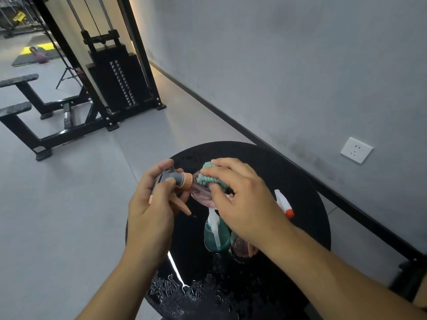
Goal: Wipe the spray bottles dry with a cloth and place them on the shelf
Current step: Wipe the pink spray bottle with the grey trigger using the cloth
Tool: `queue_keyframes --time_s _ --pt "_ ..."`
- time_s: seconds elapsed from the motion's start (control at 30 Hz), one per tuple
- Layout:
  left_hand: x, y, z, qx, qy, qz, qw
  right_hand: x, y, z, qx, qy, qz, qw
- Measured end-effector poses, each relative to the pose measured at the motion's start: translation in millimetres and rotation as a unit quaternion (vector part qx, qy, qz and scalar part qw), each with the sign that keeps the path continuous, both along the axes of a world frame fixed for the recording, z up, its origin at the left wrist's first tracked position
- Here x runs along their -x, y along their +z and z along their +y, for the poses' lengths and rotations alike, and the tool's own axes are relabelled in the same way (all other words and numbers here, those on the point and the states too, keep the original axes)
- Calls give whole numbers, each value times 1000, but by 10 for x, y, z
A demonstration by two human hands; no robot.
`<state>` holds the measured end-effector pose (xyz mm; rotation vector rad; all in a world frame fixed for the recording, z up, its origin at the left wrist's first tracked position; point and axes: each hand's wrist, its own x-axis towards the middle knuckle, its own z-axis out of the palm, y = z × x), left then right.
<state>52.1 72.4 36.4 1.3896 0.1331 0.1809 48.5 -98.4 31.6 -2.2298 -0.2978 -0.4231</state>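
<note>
Over a round black table, my left hand grips the grey and orange spray head of a clear pink spray bottle, held sideways. My right hand holds a teal cloth wrapped over the bottle's body. Below my right hand a teal spray bottle with a white head stands on the table. Beside it stands a pink bottle, partly hidden by my right wrist. A white spray head with an orange nozzle shows to the right; its bottle is hidden.
Water drops cover the table's near part. A grey wall with a white socket runs along the right. A black weight machine and benches stand on the grey floor at far left.
</note>
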Motion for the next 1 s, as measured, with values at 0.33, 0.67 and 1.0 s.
queue_keyframes --time_s 0.33,0.67,1.0 --pt "-22 -40 -3 5 -14 -5 1000 19 27 -53 -13 8 11 1000" --pt "-65 18 89 40 19 5 999 -32 12 -199 -137 -38 67 988" --pt "-77 -7 5 157 36 -9 987 15 -43 -75 -206 -35 16 978"
